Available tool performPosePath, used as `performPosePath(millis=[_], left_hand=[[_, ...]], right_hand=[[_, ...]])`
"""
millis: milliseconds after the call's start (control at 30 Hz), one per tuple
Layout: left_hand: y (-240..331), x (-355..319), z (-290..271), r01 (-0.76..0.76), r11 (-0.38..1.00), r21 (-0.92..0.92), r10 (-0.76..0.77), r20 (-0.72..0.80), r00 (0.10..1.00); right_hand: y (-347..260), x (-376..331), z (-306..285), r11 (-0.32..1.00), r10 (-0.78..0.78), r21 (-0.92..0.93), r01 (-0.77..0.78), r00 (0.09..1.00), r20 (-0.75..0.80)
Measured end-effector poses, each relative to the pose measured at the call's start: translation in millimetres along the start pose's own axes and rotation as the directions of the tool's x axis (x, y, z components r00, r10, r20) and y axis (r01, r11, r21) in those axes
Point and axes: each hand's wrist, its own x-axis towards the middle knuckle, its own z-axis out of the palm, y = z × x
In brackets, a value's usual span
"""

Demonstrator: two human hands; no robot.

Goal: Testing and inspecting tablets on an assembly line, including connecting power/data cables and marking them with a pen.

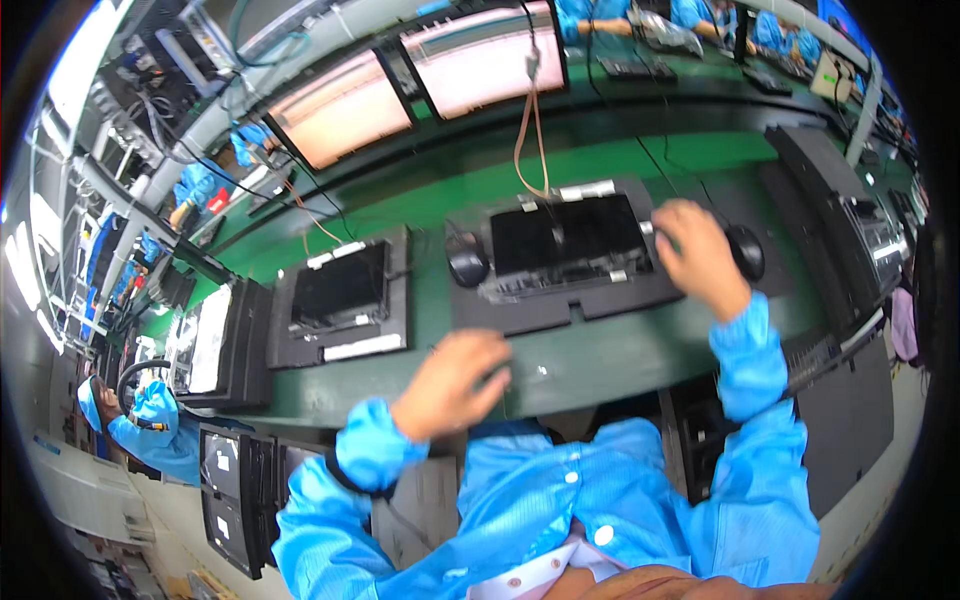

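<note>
My one head-worn fisheye camera looks steeply down from above my chest onto the long green conveyor bench (600,360) close before me, facing across it toward the far pale glowing screens (480,60); straight edges bow at the rim.

A: What lies left of centre on the green belt (600,360)?
B: A second black panel in its dark tray (340,300), with another tray (215,345) further left, near the belt's end.

A: And above?
B: Two pale glowing screens (420,85), side by side. A co-worker in blue (150,425) sits at lower left; others stand at the far bench (690,12).
</note>
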Motion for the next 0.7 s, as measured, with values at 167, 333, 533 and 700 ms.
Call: performPosePath(millis=[167, 333, 533, 700], left_hand=[[-45.3, 65.9, 49.0, 0.096, 0.971, 0.219, -0.096, -0.009, 0.995], [-43.1, 111.0, 96.2, 0.16, 0.977, 0.143, -0.152, -0.061, 0.986], [-27.2, 131.2, 107.8, 0.062, 0.962, 0.267, 0.084, -0.502, 0.861], [-11.9, 125.3, 70.6, 0.041, 0.941, 0.336, 0.145, -0.509, 0.848]], right_hand=[[62.0, 22.6, 28.3, 0.992, -0.044, 0.128, -0.003, 0.932, 0.36], [70.1, 33.2, 47.9, 0.974, -0.154, 0.21, 0.08, 0.917, 0.367], [72.3, 62.2, 26.9, 0.897, -0.159, 0.426, -0.118, 0.813, 0.56], [43.7, 84.0, -26.2, 0.916, 0.104, 0.304, -0.262, 0.887, 0.45]])
